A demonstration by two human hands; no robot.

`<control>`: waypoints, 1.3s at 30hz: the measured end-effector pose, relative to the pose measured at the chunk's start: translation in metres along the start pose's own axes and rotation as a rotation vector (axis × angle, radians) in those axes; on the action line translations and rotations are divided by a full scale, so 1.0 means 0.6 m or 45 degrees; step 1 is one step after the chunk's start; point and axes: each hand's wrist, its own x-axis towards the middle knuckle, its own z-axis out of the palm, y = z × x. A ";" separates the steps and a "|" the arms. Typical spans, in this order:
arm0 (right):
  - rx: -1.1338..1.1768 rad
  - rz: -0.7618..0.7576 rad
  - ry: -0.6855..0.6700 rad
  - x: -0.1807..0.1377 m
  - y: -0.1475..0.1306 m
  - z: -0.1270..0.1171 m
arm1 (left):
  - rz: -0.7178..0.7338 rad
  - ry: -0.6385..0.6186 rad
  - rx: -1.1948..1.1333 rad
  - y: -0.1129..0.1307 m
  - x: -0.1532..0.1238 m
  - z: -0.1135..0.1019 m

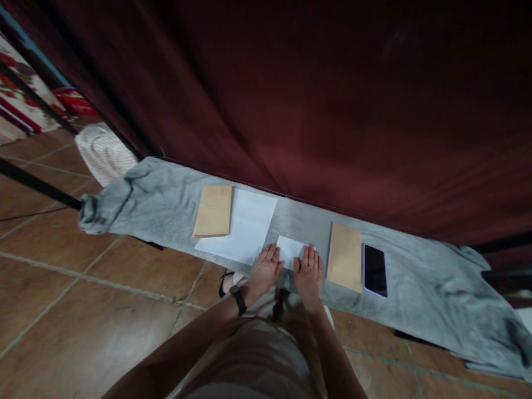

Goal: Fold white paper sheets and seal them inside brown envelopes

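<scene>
A small folded piece of white paper (291, 248) lies on the grey cloth (299, 216), directly in front of me. My left hand (265, 270) is laid flat at its left edge, fingers stretched out. On its right side rests my right hand (308, 274), also flat with straight fingers, covering part of the paper. Larger white sheets (252, 219) lie just left of it, near my left fingertips. A stack of brown envelopes (214, 210) partly covers those sheets. To the right of my right hand is another brown envelope (344, 257).
A phone (374, 270) with a dark screen lies beside the right-hand envelope. Behind the narrow cloth-covered surface hangs a dark red curtain (332, 111). A striped cloth (106, 152) hangs at the left end, near black metal bars (39, 183). Tiled floor (103, 310) shows below.
</scene>
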 end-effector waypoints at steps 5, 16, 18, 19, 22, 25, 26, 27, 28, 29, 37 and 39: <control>0.009 -0.085 -0.031 0.026 0.019 -0.004 | -0.248 -0.060 -0.316 -0.010 0.061 -0.014; 0.201 -0.084 -0.272 0.122 0.053 -0.048 | -0.500 -0.079 -0.650 -0.027 0.130 0.001; 0.342 -0.130 -0.263 0.131 0.056 -0.066 | -0.477 -0.058 -0.723 -0.027 0.131 -0.002; 0.405 -0.152 -0.238 0.135 0.057 -0.078 | -0.459 -0.044 -0.758 -0.027 0.132 -0.006; 0.476 -0.259 -0.063 0.144 0.054 -0.116 | -0.377 0.029 -0.842 -0.020 0.143 -0.028; 0.426 -0.344 0.197 0.134 0.047 -0.139 | -0.242 0.120 -0.884 -0.012 0.152 -0.055; 0.401 -0.370 0.250 0.125 0.046 -0.139 | -0.157 0.140 -0.882 -0.010 0.151 -0.062; 0.381 -0.398 0.274 0.113 0.044 -0.135 | -0.070 0.147 -0.864 -0.010 0.148 -0.066; 0.363 -0.421 0.264 0.099 0.044 -0.126 | 0.008 0.137 -0.830 -0.011 0.142 -0.067; 0.348 -0.428 0.237 0.082 0.045 -0.114 | 0.065 0.108 -0.781 -0.013 0.134 -0.065; 0.517 -0.297 -0.025 -0.042 0.063 -0.034 | 0.117 -0.082 -0.425 -0.038 0.040 -0.025; 0.545 -0.228 -0.046 -0.049 0.062 -0.032 | 0.017 0.068 -0.384 -0.066 0.039 -0.040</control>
